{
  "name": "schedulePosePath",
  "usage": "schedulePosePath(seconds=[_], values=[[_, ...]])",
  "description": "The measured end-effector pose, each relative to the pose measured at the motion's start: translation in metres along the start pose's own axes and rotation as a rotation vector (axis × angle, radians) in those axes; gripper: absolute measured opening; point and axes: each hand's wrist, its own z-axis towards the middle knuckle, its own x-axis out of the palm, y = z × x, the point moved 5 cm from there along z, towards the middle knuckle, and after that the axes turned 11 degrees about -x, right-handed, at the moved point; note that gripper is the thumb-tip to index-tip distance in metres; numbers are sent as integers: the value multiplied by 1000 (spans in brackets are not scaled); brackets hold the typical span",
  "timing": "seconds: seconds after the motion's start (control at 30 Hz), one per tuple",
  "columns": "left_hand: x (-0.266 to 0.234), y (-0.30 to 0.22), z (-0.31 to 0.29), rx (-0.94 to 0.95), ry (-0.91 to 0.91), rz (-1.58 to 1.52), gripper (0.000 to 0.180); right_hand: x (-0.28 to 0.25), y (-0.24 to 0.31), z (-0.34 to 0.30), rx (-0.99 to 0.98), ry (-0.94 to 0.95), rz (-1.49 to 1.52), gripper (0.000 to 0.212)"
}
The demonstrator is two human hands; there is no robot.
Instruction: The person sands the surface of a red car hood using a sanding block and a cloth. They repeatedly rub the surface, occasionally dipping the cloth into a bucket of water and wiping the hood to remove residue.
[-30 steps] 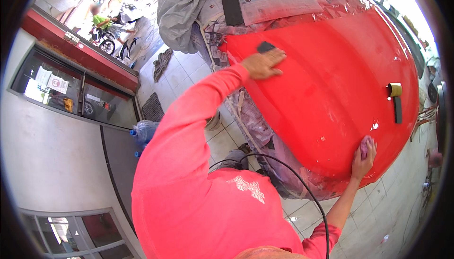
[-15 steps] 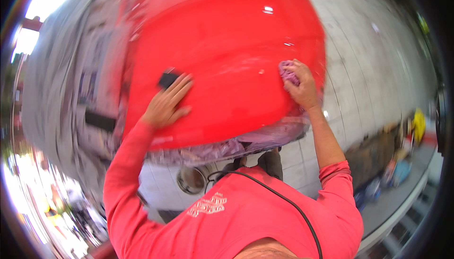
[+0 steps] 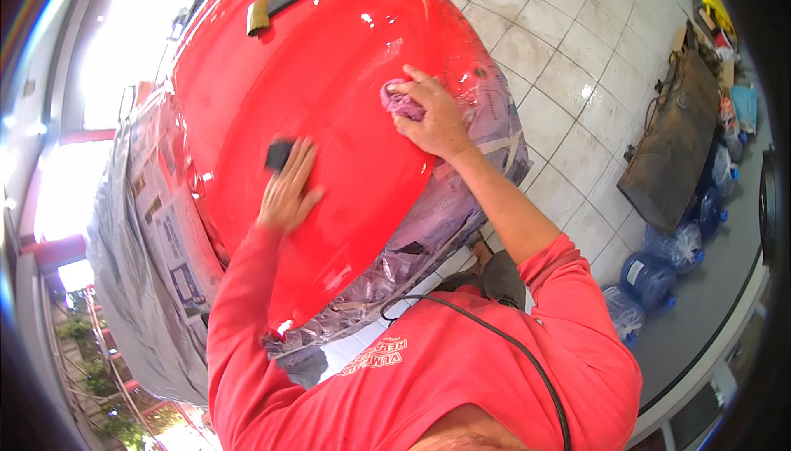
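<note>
The dark block sits on the red panel at the nearer left hand, whose flat, outstretched fingers overlap its right edge, obscuring its long axis. Rightward and farther forward, the right hand grips a bunched pink cloth.

left hand partly hides block

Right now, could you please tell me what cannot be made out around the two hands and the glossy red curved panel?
Head view: part of the small black rectangular block, covered by the left hand.
Head view: part of the crumpled pink cloth, covered by the right hand.
Head view: part of the far edge of the red panel, cut off by the picture's top edge.
</note>
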Motion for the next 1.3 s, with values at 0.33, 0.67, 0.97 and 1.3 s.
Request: schedulePosePath(seconds=[0.33,0.67,0.97,1.3], values=[[-7,-85,206,265,-175,27,80,7,9,-1,43,36,-34,55],[4,-80,57,202,87,-147,69,-26,-30,13,51,84,-63,48],[12,-121,232,213,-127,-103,67,-105,-21,7,682,184,607,46],[0,-148,153,179,55,-85,77,-273,-87,-203,861,-545,765,47]])
